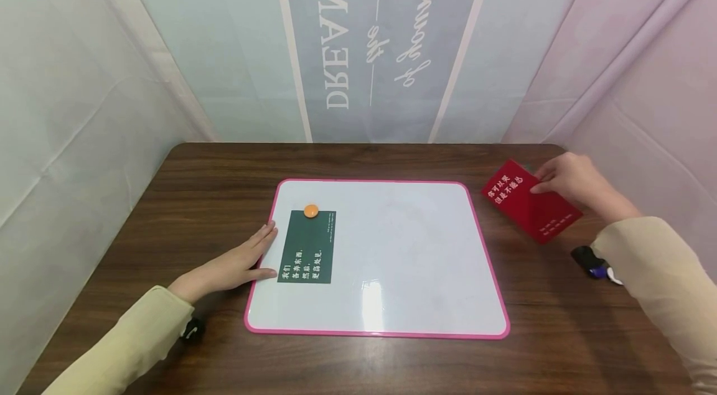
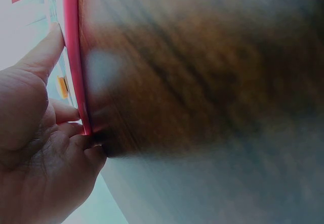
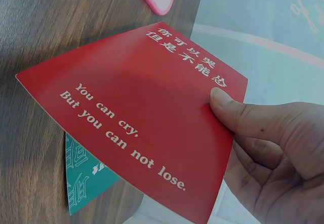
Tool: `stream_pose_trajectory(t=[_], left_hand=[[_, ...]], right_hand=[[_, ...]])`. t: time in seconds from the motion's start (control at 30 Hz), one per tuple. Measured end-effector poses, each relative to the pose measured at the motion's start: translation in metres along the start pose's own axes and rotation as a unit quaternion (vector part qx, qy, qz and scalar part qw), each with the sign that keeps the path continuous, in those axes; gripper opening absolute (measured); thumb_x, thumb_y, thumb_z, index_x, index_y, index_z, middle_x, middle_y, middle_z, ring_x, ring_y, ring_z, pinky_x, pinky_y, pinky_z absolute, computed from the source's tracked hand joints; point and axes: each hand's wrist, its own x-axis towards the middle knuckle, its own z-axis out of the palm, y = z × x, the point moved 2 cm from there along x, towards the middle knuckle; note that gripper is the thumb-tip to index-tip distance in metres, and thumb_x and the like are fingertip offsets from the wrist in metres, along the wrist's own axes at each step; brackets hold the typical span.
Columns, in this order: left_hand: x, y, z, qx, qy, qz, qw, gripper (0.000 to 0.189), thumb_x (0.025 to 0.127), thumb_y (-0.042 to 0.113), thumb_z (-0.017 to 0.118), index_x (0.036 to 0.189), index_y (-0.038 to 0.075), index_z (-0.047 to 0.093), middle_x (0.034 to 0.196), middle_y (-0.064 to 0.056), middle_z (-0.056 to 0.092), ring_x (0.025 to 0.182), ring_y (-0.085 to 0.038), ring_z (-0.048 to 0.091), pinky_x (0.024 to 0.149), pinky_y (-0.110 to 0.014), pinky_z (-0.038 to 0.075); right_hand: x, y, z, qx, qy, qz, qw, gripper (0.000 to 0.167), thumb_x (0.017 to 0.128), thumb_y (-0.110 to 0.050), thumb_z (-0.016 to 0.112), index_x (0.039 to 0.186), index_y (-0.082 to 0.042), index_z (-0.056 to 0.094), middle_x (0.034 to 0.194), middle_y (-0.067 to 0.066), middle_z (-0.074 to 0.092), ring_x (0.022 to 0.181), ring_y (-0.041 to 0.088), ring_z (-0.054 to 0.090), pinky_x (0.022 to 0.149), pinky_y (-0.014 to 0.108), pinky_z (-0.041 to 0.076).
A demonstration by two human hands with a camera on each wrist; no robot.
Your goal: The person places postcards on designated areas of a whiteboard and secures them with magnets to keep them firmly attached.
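Observation:
My right hand (image 1: 571, 180) pinches a red card (image 1: 518, 202) by one edge, thumb on top, above the right part of the table. In the right wrist view, white Chinese and English lettering shows on the red card (image 3: 136, 107). Partly hidden below it lies a teal card (image 3: 83, 176). My left hand (image 1: 241, 261) rests at the left edge of a pink-rimmed whiteboard (image 1: 414, 246), fingers extended. Next to its fingertips, a dark green card (image 1: 308, 249) lies on the board, with a round orange magnet (image 1: 310, 211) over its top edge.
The board lies on a dark wooden table (image 1: 185, 214). Small black, blue and white items (image 1: 594, 264) lie by my right sleeve. A fabric backdrop (image 1: 235, 40) with lettering hangs behind the table, with pale cloth at both sides.

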Motion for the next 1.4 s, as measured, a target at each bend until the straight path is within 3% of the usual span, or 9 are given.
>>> stream_pose_trajectory(t=[0.47,0.73,1.0,1.4], left_hand=[[-0.001,0.001,-0.001,-0.002,0.01,0.003,0.9999,0.09,0.081,0.044,0.063,0.143,-0.002,0.017,0.15,-0.02,0.009,0.136,-0.036,0.013,0.103,-0.05,0.026],[-0.001,0.0,-0.001,-0.002,0.005,0.001,1.0,0.091,0.081,0.045,0.063,0.144,-0.002,0.016,0.15,-0.02,0.009,0.136,-0.036,0.012,0.103,-0.05,0.027],[0.0,0.001,-0.001,0.0,0.005,-0.002,1.0,0.091,0.081,0.045,0.063,0.144,-0.002,0.016,0.15,-0.02,0.008,0.136,-0.036,0.012,0.103,-0.05,0.027],[-0.001,0.002,-0.002,-0.005,0.016,0.013,0.9998,0.09,0.081,0.043,0.063,0.142,-0.004,0.018,0.149,-0.023,0.01,0.135,-0.039,0.016,0.101,-0.053,0.028]], right_hand=[[0.002,-0.017,0.005,0.002,-0.017,0.004,0.9998,0.041,0.074,-0.023,0.075,0.095,0.011,0.065,0.082,0.021,0.067,0.072,0.026,0.059,0.06,0.039,0.048],[0.001,-0.026,0.01,0.035,-0.025,0.031,0.9986,0.046,0.075,-0.024,0.075,0.099,0.013,0.061,0.083,0.023,0.066,0.072,0.028,0.062,0.061,0.039,0.05],[0.001,-0.034,0.017,0.065,-0.042,0.057,0.9954,0.051,0.074,-0.029,0.076,0.1,0.013,0.061,0.077,0.016,0.067,0.063,0.018,0.063,0.058,0.034,0.051],[-0.001,-0.043,0.034,0.125,-0.077,0.074,0.9863,0.057,0.073,-0.029,0.077,0.104,0.015,0.056,0.073,0.007,0.066,0.064,0.016,0.065,0.067,0.039,0.054]])
